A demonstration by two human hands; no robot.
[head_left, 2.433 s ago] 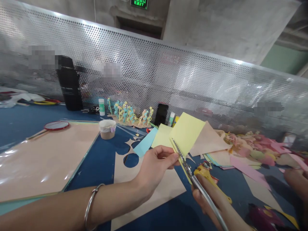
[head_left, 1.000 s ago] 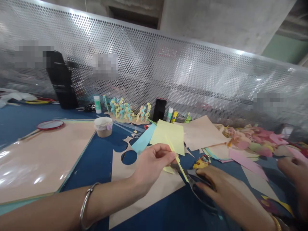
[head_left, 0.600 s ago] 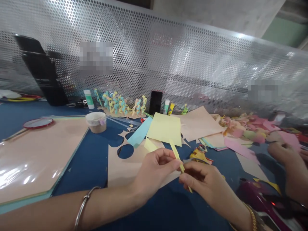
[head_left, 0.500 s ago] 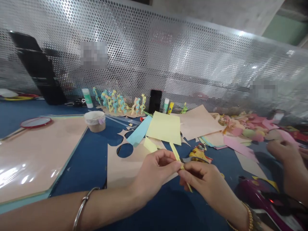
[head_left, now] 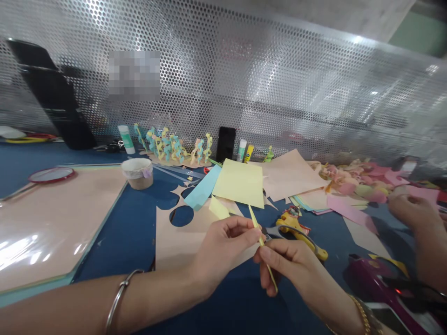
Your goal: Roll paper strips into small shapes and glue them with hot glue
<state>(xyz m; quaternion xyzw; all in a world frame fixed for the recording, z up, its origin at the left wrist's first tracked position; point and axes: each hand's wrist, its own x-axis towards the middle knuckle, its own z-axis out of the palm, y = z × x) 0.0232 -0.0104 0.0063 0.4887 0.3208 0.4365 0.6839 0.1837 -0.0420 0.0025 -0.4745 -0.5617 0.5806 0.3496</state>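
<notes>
My left hand (head_left: 225, 253) pinches a narrow yellow paper strip (head_left: 253, 217) near its middle, thumb against fingers. Lower down the same strip, my right hand (head_left: 296, 267) grips it between thumb and fingers. The strip slants from upper left to lower right, and its bottom end sticks out below my right fingers. Just behind my right hand lie scissors (head_left: 320, 252) with grey and yellow handles, partly hidden. Beneath my left hand is a beige sheet (head_left: 174, 253) with round cut-outs. Past the fingers lie a yellow square sheet (head_left: 239, 183) and a blue paper strip (head_left: 202, 190).
On the left are a plastic-covered paper stack (head_left: 59, 223), a red-rimmed magnifier (head_left: 52, 174) and a small tub (head_left: 138, 179). Curled paper pieces (head_left: 171, 149) stand at the back. At right are a purple device (head_left: 380, 288) and another person's hand (head_left: 410, 209).
My right hand has shifted slightly lower along the strip, and the strip now looks narrower, turned more edge-on. The scissors behind show more. The view has tilted a little.
</notes>
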